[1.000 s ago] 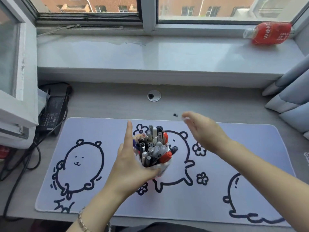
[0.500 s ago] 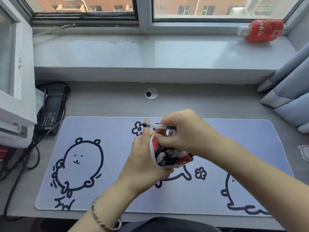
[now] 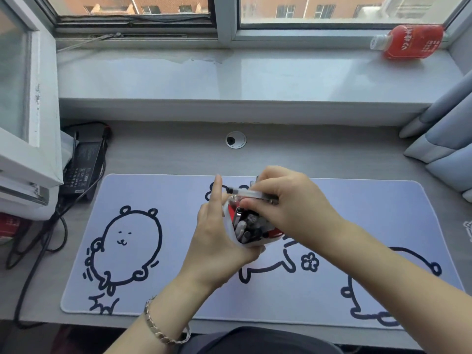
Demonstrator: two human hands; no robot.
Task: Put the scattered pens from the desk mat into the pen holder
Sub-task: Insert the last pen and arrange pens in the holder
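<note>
A white pen holder [image 3: 229,227] packed with several pens stands on the lavender desk mat [image 3: 166,195] at its middle. My left hand [image 3: 217,241] grips the holder from the left, with the index finger pointing up. My right hand [image 3: 288,208] is curled over the holder's top and pinches a clear pen with a black tip [image 3: 245,192], which lies level across the holder's mouth. No loose pens show on the mat.
A black power adapter [image 3: 84,167] with cables lies at the desk's left, beside a white window frame [image 3: 30,149]. A red bottle [image 3: 411,42] lies on the windowsill at the back right. Grey curtain [image 3: 447,139] hangs at the right. A cable grommet [image 3: 235,140] sits behind the mat.
A second ago my right hand was open and empty beside the holder. It has since come over the holder's top and holds a clear pen there. My left hand keeps its grip.
</note>
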